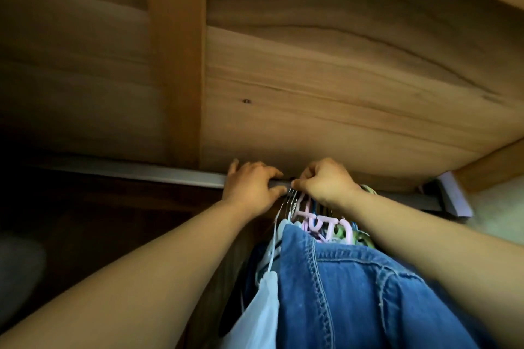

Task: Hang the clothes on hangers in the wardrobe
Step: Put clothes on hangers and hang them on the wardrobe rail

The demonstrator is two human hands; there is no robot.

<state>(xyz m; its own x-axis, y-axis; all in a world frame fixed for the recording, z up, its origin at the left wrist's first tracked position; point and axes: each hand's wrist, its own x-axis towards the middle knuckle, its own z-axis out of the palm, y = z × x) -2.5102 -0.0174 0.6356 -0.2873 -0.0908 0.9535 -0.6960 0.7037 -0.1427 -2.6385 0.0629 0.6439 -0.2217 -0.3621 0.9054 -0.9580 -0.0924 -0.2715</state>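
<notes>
A grey wardrobe rail runs across under a wooden shelf. My left hand grips the rail, fingers curled over its top. Just to its right, my right hand pinches a hanger hook at the rail; the hook itself is mostly hidden by my fingers. Below hang several hangers, pink, green and metal ones bunched together. A blue denim garment hangs in front, between my forearms. A pale blue garment hangs to its left.
The wooden shelf underside sits close above the rail, with a vertical wooden divider behind. A rail bracket is at the right end. The left stretch of rail carries nothing; the wardrobe interior there is dark.
</notes>
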